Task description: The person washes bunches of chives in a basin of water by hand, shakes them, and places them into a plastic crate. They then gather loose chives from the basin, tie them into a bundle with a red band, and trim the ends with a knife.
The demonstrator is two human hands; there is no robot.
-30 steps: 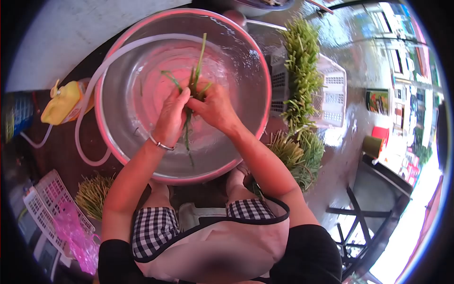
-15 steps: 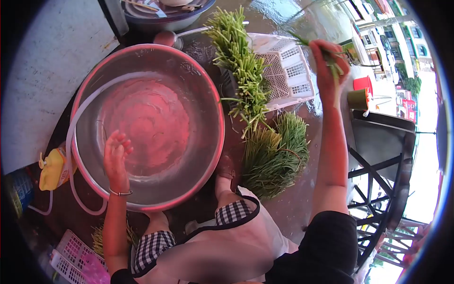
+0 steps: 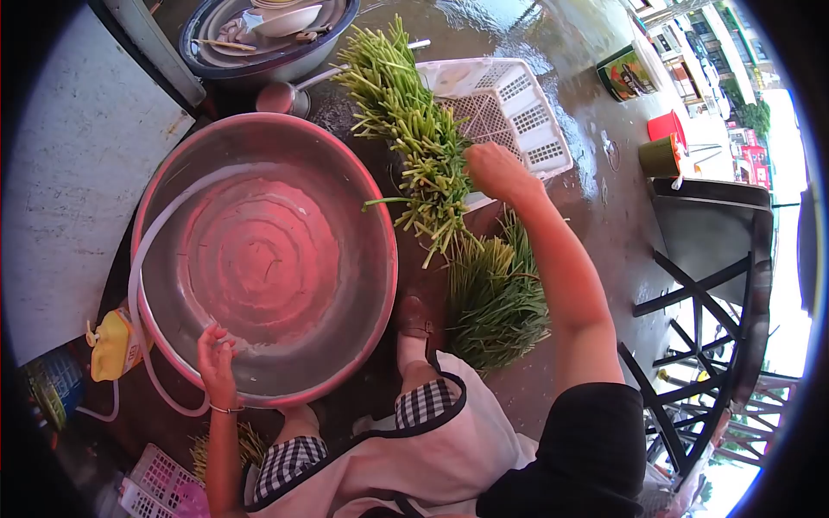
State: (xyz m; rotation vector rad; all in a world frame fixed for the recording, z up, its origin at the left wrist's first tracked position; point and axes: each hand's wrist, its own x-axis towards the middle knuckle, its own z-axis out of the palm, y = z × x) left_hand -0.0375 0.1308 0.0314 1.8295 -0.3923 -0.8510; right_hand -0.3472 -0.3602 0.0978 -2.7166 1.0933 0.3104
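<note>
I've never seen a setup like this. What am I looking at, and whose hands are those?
There's no machine: one camera on a person's head looks down at their own bare hands. A big metal basin stands on the wet floor. Beside it are cut green stems, a white plastic crate and more leafy greens. The left hand is open by the basin's near edge, with nothing visible in it. The right hand is by the stems and crate; I can't tell whether it holds anything.
</note>
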